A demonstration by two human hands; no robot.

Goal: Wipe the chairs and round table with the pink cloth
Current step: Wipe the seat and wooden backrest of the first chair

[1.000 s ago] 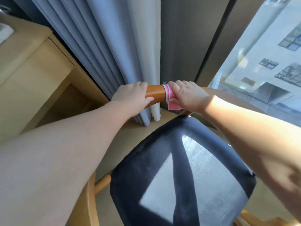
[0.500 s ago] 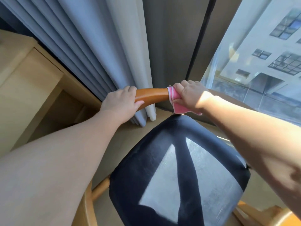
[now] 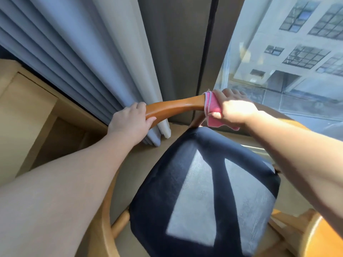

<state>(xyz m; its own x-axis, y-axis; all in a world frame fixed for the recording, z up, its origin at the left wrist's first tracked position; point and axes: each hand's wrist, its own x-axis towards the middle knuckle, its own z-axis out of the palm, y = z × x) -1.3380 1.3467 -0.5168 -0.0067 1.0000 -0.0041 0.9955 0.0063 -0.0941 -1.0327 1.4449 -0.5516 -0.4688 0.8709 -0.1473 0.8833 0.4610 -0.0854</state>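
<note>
Rightward along the rail point(image 3: 174, 107) slid cloth-clutching right hand point(image 3: 235, 110).

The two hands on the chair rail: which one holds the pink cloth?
The right hand. It presses the pink cloth around the wooden top rail. The left hand grips the bare rail, nearer the curtain, with no cloth.

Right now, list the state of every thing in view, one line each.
left hand: gripping the chair's top rail, bare.
right hand: clutching the pink cloth.
pink cloth: wrapped over the rail, pressed on.
top rail: glossy between the hands.
seat cushion: bare, sunlit patches.
curtain: bunched aside.
</note>
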